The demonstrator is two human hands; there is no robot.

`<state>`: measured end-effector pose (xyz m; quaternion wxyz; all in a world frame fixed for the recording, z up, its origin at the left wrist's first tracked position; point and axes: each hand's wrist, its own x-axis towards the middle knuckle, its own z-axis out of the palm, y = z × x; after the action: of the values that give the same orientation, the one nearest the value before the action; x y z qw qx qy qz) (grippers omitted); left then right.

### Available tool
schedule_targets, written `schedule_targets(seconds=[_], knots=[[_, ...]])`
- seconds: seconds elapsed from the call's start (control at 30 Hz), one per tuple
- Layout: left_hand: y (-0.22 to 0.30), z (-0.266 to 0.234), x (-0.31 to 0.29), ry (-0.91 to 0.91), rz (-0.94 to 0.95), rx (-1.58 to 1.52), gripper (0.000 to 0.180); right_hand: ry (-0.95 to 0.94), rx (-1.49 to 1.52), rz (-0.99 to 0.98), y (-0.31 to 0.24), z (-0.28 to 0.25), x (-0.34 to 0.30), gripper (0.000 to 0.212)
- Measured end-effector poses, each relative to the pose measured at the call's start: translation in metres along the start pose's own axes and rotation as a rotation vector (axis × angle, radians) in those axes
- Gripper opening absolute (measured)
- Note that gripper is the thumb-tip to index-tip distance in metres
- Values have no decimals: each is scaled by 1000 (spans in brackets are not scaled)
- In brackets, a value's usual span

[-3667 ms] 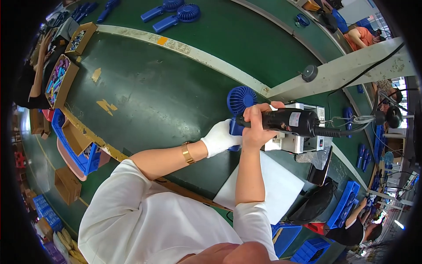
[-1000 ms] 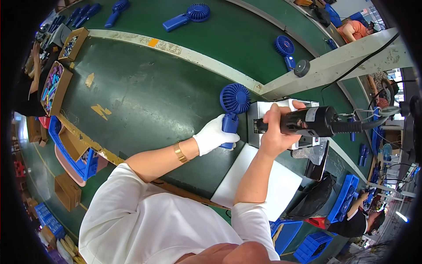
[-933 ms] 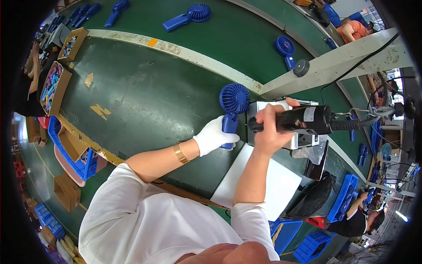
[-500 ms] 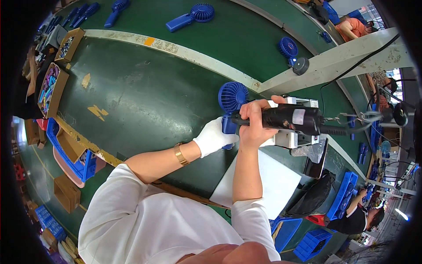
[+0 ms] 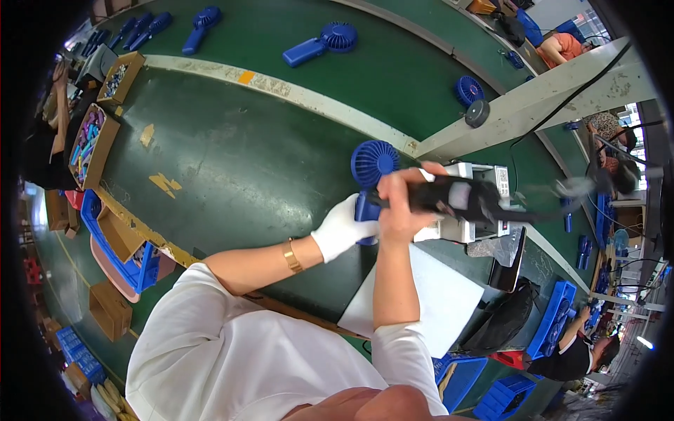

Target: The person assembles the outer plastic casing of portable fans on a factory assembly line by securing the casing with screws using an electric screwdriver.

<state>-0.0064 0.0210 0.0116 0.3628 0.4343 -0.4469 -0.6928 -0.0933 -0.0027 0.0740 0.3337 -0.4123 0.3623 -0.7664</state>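
A blue handheld fan [image 5: 373,162] lies with its round grille pointing away from me. My left hand [image 5: 342,230], in a white glove, is closed around the fan's handle. My bare right hand [image 5: 401,210] grips a black electric screwdriver [image 5: 449,196], held nearly level and smeared by motion. Its tip end points left at the handle, just below the grille. Whether the tip touches the fan I cannot tell, since my fingers cover part of it. A white sheet [image 5: 428,298] lies under my right forearm.
More blue fans [image 5: 339,37] lie on the green belt beyond a pale rail [image 5: 302,92]. A white device [image 5: 460,228] stands behind the screwdriver, beside a slanted metal beam [image 5: 540,105]. Boxes of small parts [image 5: 93,147] sit at the left; a blue tray [image 5: 554,323] is at the right.
The whole view has shifted slightly. Fans on the belt have moved a little to the right. The screwdriver now looks blurred, while both hands keep their grips.
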Motion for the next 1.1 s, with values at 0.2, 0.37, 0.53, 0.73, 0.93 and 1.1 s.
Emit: schedule_targets(seconds=[0.2, 0.37, 0.53, 0.73, 0.93, 1.1], knots=[[42, -30, 88, -108, 361, 342, 70, 120, -431, -343, -51, -32, 16, 55], [104, -114, 203, 861, 653, 1407, 50, 64, -509, -216, -28, -24, 15, 56], [119, -182, 213, 509, 377, 1520, 20, 134, -418, -169, -27, -34, 13, 56], [122, -245, 135, 497, 442, 1366, 35, 98, -432, -156, -33, -25, 16, 51], [155, -392, 43, 1146, 364, 752, 35, 121, -472, -138, -39, -13, 18, 50], [172, -497, -22, 1427, 215, 684, 41, 122, -524, -176, -39, -14, 17, 49]])
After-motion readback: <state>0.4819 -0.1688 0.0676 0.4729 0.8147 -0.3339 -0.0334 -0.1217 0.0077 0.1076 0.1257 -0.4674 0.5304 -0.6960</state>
